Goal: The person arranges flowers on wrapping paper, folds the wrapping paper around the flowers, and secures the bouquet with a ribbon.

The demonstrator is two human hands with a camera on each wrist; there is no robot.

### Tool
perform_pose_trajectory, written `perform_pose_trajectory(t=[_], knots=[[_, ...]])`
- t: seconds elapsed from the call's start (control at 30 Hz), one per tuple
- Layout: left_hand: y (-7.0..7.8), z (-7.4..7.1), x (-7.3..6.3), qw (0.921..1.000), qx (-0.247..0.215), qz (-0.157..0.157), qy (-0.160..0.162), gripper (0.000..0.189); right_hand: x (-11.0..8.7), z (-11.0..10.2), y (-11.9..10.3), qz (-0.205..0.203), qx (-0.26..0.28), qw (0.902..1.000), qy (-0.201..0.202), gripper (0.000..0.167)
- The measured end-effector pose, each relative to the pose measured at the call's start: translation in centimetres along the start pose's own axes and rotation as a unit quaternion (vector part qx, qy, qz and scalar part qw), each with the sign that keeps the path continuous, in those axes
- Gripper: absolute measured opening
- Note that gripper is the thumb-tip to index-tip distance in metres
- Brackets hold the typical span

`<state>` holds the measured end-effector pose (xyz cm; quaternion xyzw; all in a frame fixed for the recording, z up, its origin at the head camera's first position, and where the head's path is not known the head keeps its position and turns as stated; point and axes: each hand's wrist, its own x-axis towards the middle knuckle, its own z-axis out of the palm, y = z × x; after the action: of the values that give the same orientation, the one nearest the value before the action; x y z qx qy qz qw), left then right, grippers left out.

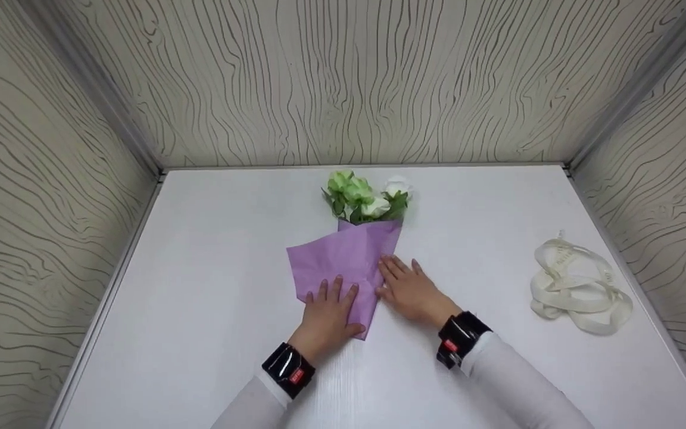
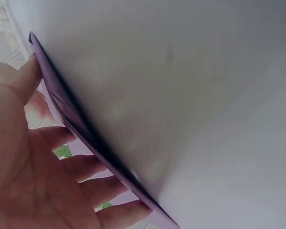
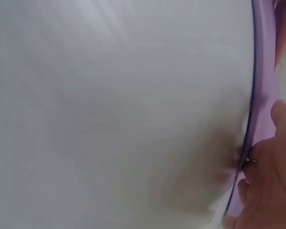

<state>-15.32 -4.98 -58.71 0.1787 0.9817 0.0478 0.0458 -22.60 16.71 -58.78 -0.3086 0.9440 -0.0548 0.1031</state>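
Note:
A small bouquet of green and white flowers (image 1: pixel 367 199) lies on the white table (image 1: pixel 200 286), wrapped in purple paper (image 1: pixel 343 259) folded into a cone. My left hand (image 1: pixel 328 310) lies flat on the lower left of the paper with fingers spread. My right hand (image 1: pixel 408 286) rests flat at the paper's right edge, fingertips on the fold. The left wrist view shows my left palm (image 2: pixel 33 176) against the purple paper (image 2: pixel 76 119). In the right wrist view, the paper's edge (image 3: pixel 264 95) runs beside my right fingers (image 3: pixel 271 191).
A loose pile of cream ribbon (image 1: pixel 578 289) lies on the table at the right. Wood-grain walls close in the table at the left, back and right.

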Motion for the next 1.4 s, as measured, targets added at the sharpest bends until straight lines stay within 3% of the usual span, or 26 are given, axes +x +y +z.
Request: perform_pose_trajectory(t=[0.27,0.37,0.53,0.67,0.9,1.17,1.4], knots=[[-0.2,0.1,-0.1,0.9999,-0.003,-0.011,0.005,0.088,-5.4,1.2,-4.4,-0.137,-0.02,0.9885,-0.061,0.068],[-0.2,0.1,-0.2,0.9999,-0.001,-0.016,0.004,0.093,-6.2,1.8,-4.7,-0.17,-0.04,0.9835,-0.045,0.064],[-0.1,0.1,-0.2,0.9998,-0.005,-0.017,-0.002,0.095,-6.3,2.5,-4.0,-0.189,-0.084,0.9782,-0.006,0.061],[-0.1,0.3,-0.3,0.9998,0.011,-0.012,-0.008,0.093,-5.9,2.6,-3.3,-0.176,-0.082,0.9809,-0.003,0.063],[0.0,0.4,-0.4,0.9996,0.027,-0.004,-0.009,0.092,-4.5,2.2,-1.2,-0.118,-0.071,0.9901,0.026,0.065],[0.1,0.1,0.1,0.9997,0.013,-0.012,-0.017,0.092,-2.6,2.1,0.8,-0.093,-0.096,0.9908,0.019,0.064],[0.2,-0.2,0.4,0.9991,0.022,-0.017,-0.032,0.094,-1.4,1.6,2.3,-0.067,-0.072,0.995,0.015,0.064]])
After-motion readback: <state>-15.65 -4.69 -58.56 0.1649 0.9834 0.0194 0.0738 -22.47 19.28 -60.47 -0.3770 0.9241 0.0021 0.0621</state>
